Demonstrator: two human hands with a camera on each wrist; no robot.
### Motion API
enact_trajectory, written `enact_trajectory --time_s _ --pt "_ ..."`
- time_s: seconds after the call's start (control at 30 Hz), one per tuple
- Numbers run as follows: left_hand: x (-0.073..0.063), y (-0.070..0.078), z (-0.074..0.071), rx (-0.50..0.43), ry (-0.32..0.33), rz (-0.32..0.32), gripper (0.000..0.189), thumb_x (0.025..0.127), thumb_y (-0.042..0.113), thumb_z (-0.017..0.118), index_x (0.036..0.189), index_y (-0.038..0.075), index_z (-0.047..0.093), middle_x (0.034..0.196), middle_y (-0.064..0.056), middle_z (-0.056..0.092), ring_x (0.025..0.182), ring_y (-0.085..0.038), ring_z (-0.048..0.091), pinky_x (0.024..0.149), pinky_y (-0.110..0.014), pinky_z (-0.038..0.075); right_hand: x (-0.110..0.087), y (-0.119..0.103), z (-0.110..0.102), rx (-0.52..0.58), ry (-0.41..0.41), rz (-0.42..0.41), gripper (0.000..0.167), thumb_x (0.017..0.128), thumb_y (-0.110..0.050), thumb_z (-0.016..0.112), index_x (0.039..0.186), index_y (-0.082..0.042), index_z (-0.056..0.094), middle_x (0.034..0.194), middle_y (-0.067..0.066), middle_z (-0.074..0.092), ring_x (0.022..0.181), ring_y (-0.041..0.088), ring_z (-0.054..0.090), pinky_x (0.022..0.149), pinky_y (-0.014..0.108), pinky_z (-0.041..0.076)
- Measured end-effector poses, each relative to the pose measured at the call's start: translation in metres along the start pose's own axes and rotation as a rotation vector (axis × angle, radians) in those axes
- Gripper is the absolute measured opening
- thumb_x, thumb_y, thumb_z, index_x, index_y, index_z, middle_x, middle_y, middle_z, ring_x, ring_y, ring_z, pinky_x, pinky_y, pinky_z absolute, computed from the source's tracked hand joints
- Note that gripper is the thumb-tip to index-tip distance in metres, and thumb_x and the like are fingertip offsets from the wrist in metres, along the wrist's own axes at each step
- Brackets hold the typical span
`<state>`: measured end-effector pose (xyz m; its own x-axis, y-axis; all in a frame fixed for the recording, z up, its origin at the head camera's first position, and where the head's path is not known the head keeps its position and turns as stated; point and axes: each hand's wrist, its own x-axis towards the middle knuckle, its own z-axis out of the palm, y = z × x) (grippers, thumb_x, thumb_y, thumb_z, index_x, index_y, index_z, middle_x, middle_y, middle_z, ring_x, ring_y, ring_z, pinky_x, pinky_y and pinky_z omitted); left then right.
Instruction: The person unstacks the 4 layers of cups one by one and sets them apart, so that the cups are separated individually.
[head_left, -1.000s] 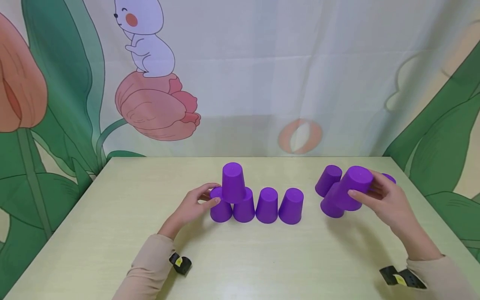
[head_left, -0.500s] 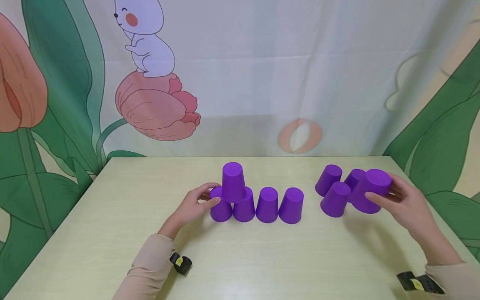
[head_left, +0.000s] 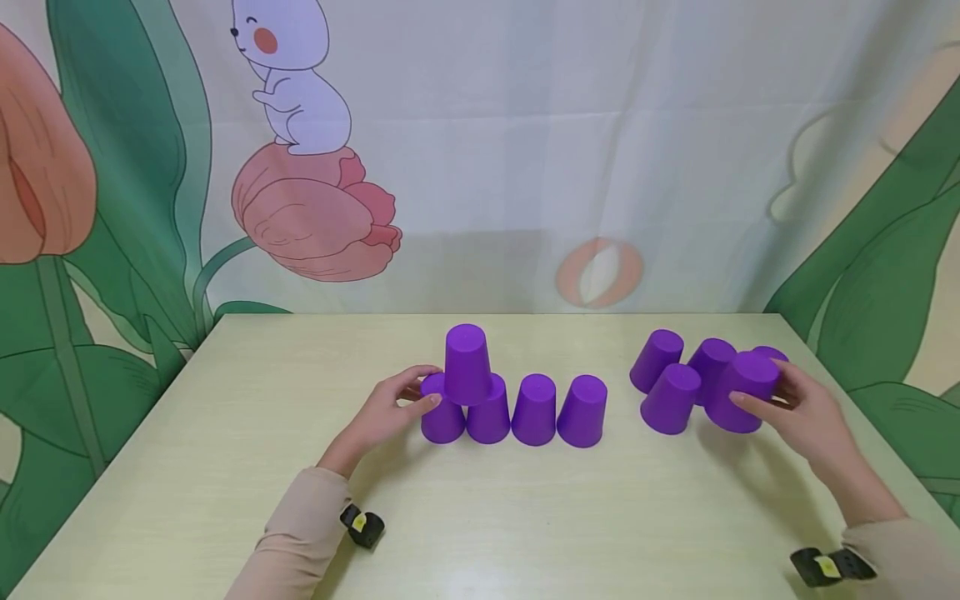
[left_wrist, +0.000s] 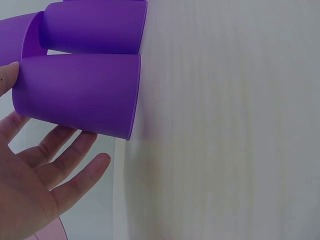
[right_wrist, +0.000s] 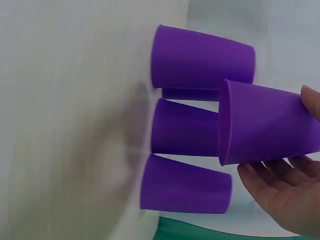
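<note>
Purple marks every cup in the head view: the left hand (head_left: pixel 388 407) pinches the end cup (head_left: pixel 442 423), the top cup (head_left: pixel 467 367) resting across it and its neighbour (head_left: pixel 488 423); the right hand (head_left: pixel 813 415) pinches the held cup (head_left: pixel 738 400) beside loose cups (head_left: pixel 670 400). Left wrist: thumb (left_wrist: pixel 7 77) and fingers (left_wrist: pixel 67 159) bracket the end cup; bracing gently should serve, since squeezing could jolt the top cup. Right wrist: the held cup is above the table (right_wrist: pixel 65 75), mouth down, best kept level; grip firmness is hard to judge.

A creased left sleeve (head_left: pixel 300 521) and a right sleeve (head_left: pixel 903 557) are worn, both beige. Beside them, small black wrist units (head_left: pixel 371 533) are seen, each marked by a yellow patch (head_left: pixel 359 523).
</note>
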<state>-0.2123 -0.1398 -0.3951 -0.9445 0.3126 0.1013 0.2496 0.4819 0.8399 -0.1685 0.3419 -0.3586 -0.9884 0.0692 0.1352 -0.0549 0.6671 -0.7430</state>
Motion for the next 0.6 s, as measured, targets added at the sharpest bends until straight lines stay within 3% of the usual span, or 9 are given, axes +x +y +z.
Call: enact_trajectory --time_s 0.1,0.2,0.33,0.37,0.5,0.6 --pt "-0.005 0.014 -0.003 -0.007 0.0 0.01 0.039 0.089 0.012 0.058 0.125 0.002 0.05 0.102 -0.017 0.06 0.096 -0.034 0.055 0.085 -0.048 0.042 0.002 0.005 0.003 -0.013 -0.017 0.021 0.072 0.086 -0.035 0.062 0.137 0.004 0.03 0.126 0.029 0.044 0.102 0.022 0.05 0.074 0.023 0.045" --pt "-0.009 0.026 -0.005 -0.001 -0.002 0.016 0.038 0.089 0.01 0.057 0.125 0.0 0.05 0.101 -0.017 0.059 0.095 -0.035 0.054 0.085 -0.048 0.042 0.004 0.01 0.006 -0.017 -0.027 0.033 0.072 0.087 -0.034 0.061 0.138 0.005 0.028 0.127 0.031 0.042 0.111 0.042 0.042 0.075 0.025 0.044" --pt "-0.012 0.031 -0.006 0.004 0.0 0.017 0.037 0.089 0.01 0.057 0.124 0.0 0.05 0.1 -0.018 0.06 0.095 -0.035 0.055 0.085 -0.047 0.042 0.007 0.018 0.01 -0.002 -0.041 0.047 0.074 0.086 -0.034 0.061 0.138 0.007 0.026 0.127 0.033 0.041 0.113 0.044 0.04 0.077 0.024 0.043" --pt "-0.012 0.031 -0.006 0.004 -0.001 0.016 0.037 0.089 0.01 0.057 0.124 0.0 0.05 0.101 -0.018 0.06 0.095 -0.035 0.055 0.085 -0.047 0.042 0.009 0.02 0.012 -0.014 -0.032 0.059 0.075 0.086 -0.035 0.062 0.138 0.005 0.028 0.127 0.031 0.042 0.113 0.04 0.043 0.078 0.025 0.044" --pt "-0.011 0.028 -0.006 0.005 -0.003 0.01 0.038 0.089 0.011 0.056 0.125 0.0 0.05 0.102 -0.017 0.06 0.095 -0.034 0.055 0.085 -0.047 0.042 0.015 0.034 0.017 -0.023 -0.037 0.077 0.078 0.083 -0.041 0.063 0.138 0.004 0.03 0.127 0.03 0.043 0.111 0.037 0.045 0.086 0.045 0.041" --pt "-0.006 0.016 -0.003 0.001 -0.003 0.005 0.038 0.089 0.012 0.057 0.125 0.002 0.05 0.102 -0.017 0.06 0.096 -0.034 0.055 0.085 -0.048 0.042 0.021 0.046 0.02 -0.056 -0.044 0.083 0.081 0.081 -0.047 0.063 0.137 0.002 0.032 0.125 0.028 0.045 0.109 0.035 0.047 0.085 0.044 0.042"
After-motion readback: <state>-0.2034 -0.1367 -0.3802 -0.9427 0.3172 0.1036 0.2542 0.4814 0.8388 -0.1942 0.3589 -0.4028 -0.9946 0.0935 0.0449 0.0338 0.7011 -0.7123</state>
